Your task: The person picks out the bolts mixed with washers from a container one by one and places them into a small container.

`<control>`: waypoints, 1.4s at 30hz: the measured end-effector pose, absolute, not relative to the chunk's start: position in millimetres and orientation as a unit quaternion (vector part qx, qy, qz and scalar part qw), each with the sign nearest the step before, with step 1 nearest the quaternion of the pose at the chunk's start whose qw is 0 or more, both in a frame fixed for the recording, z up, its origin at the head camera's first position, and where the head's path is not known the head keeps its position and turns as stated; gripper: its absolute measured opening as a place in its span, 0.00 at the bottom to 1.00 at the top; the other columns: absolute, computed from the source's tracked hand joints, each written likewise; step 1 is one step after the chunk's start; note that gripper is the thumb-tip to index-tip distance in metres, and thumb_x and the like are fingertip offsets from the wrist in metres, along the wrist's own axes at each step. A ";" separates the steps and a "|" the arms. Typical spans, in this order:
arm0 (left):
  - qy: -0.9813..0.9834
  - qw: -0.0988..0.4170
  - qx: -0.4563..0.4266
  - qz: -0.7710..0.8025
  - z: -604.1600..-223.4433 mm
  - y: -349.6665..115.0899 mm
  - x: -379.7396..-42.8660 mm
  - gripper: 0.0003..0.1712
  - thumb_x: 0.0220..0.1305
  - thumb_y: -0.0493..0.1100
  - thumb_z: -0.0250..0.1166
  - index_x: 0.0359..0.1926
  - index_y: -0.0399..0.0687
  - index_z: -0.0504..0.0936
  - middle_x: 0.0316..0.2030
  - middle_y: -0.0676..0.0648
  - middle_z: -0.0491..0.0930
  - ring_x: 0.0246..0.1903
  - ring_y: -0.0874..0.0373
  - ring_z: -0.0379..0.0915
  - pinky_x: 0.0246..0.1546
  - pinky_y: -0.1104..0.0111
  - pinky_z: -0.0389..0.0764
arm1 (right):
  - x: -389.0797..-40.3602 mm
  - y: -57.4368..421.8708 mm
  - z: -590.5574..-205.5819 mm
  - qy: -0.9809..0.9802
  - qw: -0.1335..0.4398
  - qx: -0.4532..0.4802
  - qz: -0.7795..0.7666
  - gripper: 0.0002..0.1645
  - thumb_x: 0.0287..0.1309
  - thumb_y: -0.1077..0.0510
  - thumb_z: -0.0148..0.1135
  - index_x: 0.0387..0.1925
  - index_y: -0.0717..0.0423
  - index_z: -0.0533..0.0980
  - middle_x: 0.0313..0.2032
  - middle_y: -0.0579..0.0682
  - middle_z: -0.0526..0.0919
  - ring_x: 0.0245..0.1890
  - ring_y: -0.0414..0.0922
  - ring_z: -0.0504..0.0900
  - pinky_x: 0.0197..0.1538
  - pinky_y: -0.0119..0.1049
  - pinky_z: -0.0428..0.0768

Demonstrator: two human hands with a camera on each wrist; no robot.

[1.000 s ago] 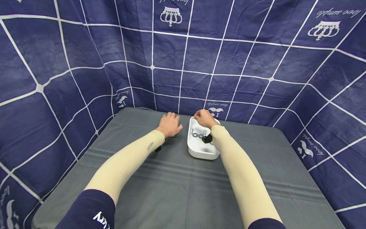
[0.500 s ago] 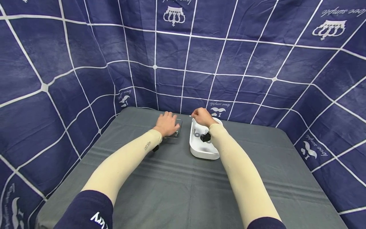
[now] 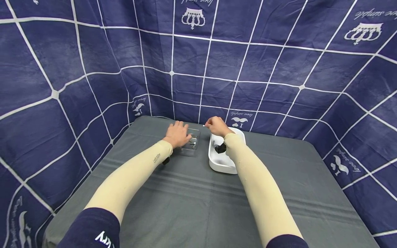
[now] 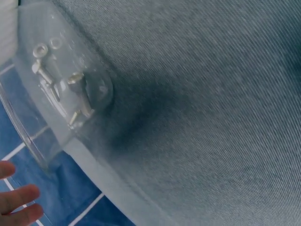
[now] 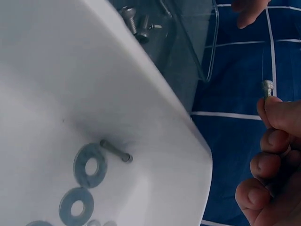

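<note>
My right hand (image 3: 218,126) pinches a small metal bolt (image 5: 267,88) between thumb and forefinger, its knurled head pointing outward. It is just beyond the far left corner of the white tray (image 3: 223,168). Inside that tray lie flat washers (image 5: 76,207) and another bolt (image 5: 115,151). My left hand (image 3: 177,135) has its fingers spread at the left side of a clear plastic box (image 3: 187,150), partly covering it; whether it touches the box I cannot tell. Several bolts (image 4: 81,92) and small round washers or nuts (image 4: 40,50) lie in the box.
A grey cloth (image 3: 186,199) covers the table. Blue curtain (image 3: 248,65) with white lines hangs behind and at both sides, close to the table's back edge. The clear box and white tray stand side by side with a narrow gap between them.
My left hand has shifted left, uncovering more of the clear box and its bolts. My right hand, with the bolt, has moved left from above the white tray toward the box.
</note>
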State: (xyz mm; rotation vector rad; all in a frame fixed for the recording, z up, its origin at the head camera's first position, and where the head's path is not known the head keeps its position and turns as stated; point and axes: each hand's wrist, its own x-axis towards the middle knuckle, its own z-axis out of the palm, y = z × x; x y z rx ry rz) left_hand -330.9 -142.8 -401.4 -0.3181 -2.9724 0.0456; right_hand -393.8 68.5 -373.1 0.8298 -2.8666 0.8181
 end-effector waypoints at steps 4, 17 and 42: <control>-0.992 0.077 -0.104 0.012 -400.4 -148.3 -329.8 0.33 0.71 0.58 0.52 0.67 0.42 0.72 0.60 0.36 0.73 0.63 0.41 0.66 0.60 0.45 0.69 | -394.0 60.8 -373.8 -0.925 0.023 0.271 0.266 0.13 0.69 0.60 0.57 0.41 0.62 0.86 0.40 0.56 0.89 0.40 0.47 0.82 0.51 0.42 0.79; -0.993 0.070 -0.098 -0.001 -403.6 -166.4 -329.4 0.33 0.70 0.56 0.54 0.68 0.42 0.71 0.61 0.35 0.73 0.64 0.40 0.65 0.61 0.44 0.68 | -391.1 35.6 -377.0 -0.920 0.015 0.275 0.279 0.13 0.68 0.60 0.59 0.40 0.65 0.86 0.30 0.50 0.84 0.33 0.44 0.75 0.44 0.37 0.75; -0.995 0.031 -0.090 -0.033 -425.9 -179.3 -330.2 0.37 0.73 0.58 0.53 0.75 0.46 0.63 0.68 0.37 0.69 0.69 0.41 0.62 0.65 0.43 0.66 | -391.0 14.7 -388.2 -0.927 -0.012 0.270 0.261 0.14 0.69 0.58 0.59 0.43 0.63 0.86 0.37 0.54 0.88 0.34 0.43 0.77 0.46 0.37 0.76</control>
